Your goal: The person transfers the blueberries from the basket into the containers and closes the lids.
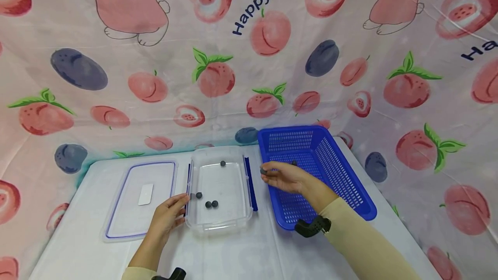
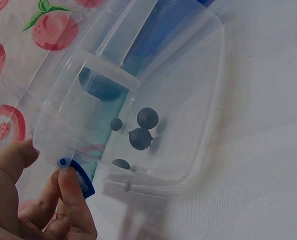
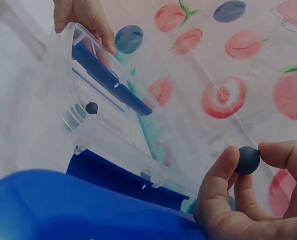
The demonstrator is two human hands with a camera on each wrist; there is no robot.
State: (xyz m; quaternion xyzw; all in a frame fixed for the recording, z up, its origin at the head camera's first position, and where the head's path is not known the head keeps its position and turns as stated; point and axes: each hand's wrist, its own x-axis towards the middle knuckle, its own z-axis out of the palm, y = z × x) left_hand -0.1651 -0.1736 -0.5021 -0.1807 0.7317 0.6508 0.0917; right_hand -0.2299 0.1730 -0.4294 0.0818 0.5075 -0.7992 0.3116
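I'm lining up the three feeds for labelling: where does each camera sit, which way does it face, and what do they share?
Head: worn high, looking forward and down at the table; shows both forearms, the left hand on the clear container, and the right hand over the blue basket.
Left wrist: low beside the container's near corner, facing across it; shows fingers on a blue clip.
Right wrist: behind the right hand, facing the container; shows fingers pinching a dark ball.
Shared: all three show the container.
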